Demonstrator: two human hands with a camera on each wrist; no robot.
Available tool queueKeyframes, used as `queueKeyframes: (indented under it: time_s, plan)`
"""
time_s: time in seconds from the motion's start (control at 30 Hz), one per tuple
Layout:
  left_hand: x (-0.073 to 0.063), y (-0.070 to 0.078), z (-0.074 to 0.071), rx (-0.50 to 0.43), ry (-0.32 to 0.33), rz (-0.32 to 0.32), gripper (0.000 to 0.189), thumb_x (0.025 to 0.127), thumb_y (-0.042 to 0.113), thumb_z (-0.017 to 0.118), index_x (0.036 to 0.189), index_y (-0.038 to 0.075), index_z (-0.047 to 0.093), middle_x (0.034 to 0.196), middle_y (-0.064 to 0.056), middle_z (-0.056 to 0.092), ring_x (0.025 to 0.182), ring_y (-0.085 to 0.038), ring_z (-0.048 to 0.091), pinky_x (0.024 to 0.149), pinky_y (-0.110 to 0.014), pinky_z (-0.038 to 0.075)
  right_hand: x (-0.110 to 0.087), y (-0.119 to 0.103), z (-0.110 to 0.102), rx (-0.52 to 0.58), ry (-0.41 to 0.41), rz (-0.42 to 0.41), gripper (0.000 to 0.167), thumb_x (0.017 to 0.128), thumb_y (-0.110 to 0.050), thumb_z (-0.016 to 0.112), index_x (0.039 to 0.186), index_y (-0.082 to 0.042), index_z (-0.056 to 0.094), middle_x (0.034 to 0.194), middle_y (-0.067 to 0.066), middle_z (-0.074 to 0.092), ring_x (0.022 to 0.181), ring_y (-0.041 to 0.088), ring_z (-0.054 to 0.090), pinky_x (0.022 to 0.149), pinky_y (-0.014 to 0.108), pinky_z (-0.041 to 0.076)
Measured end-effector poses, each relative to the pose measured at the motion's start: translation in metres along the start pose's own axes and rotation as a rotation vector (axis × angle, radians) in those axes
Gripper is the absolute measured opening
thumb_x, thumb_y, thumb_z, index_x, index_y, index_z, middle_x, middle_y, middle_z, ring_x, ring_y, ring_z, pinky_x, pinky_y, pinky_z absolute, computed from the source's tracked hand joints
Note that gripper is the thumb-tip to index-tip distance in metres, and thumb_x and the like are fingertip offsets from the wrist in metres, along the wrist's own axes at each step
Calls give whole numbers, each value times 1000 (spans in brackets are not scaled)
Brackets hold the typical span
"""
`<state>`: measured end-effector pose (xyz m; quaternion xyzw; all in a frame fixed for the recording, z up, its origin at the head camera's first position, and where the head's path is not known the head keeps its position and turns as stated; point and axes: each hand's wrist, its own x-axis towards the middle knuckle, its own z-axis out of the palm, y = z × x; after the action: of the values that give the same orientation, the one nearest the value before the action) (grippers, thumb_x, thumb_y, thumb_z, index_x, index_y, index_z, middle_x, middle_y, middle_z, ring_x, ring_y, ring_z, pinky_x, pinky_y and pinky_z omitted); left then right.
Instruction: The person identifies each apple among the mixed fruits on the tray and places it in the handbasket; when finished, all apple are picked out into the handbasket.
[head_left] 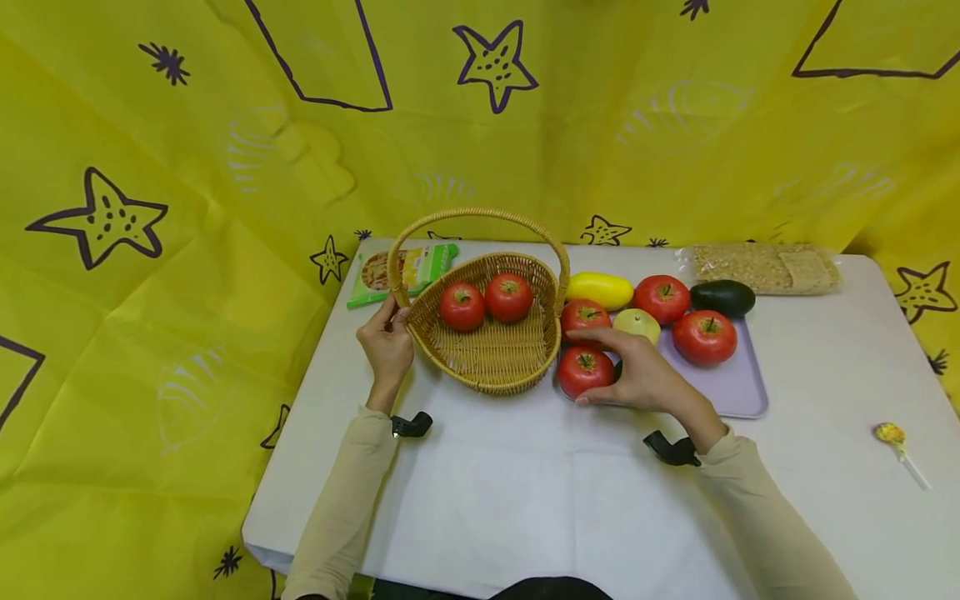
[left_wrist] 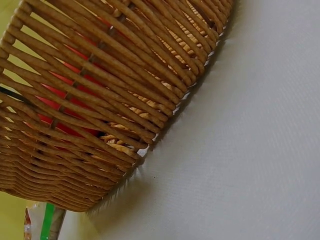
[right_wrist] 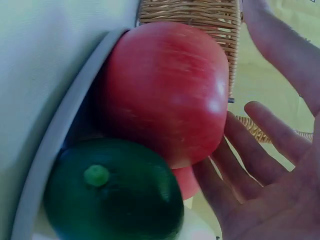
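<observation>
My left hand (head_left: 387, 348) pinches the left side of a wicker basket (head_left: 495, 367), where its arched handle meets the rim. Two red apples (head_left: 462, 307) lie inside the basket; their red shows through the weave (left_wrist: 75, 90) in the left wrist view. My right hand (head_left: 641, 371) reaches around a red apple (head_left: 581, 372) at the near left corner of a lilac tray (head_left: 738, 400). The right wrist view shows the fingers spread beside that apple (right_wrist: 165, 90). A dark green fruit (right_wrist: 115, 190) sits against it, mostly covered by my hand in the head view.
The tray also bears several apples (head_left: 705, 337), a yellow oblong fruit (head_left: 600, 290), a pale round fruit (head_left: 637, 324) and a dark green fruit (head_left: 722, 298). Behind are a green packet (head_left: 435, 262) and a bag of grain-like food (head_left: 765, 268). A lollipop (head_left: 890, 433) lies far right.
</observation>
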<state>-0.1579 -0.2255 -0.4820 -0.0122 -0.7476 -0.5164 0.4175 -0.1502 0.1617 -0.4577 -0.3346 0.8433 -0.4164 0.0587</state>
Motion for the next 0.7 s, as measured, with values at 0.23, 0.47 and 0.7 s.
queueKeyframes:
  time_s: [0.23, 0.47, 0.7]
  plan:
    - [1, 26, -2, 0, -1, -8, 32, 92, -20, 66, 124, -22, 65, 110, -40, 71, 100, -57, 71, 81, -7, 55, -2, 4, 6, -76, 24, -4, 82, 66, -21, 104, 138, -7, 68, 139, 12, 70, 124, 33, 65, 106, 60, 53]
    - [1, 25, -1, -4, 7, -1, 32, 91, -21, 66, 123, -23, 66, 109, -41, 71, 98, -58, 71, 80, -8, 56, -2, 6, 8, -109, 13, 35, 77, 68, -23, 103, 135, -6, 70, 137, 16, 69, 128, 40, 61, 109, 67, 49]
    - [2, 25, -1, -9, 6, -6, 32, 91, -22, 65, 123, -23, 66, 108, -41, 71, 98, -58, 71, 79, -8, 56, -3, 3, 6, -140, 3, 87, 77, 69, -29, 103, 135, -8, 70, 138, 20, 63, 129, 43, 56, 104, 71, 51]
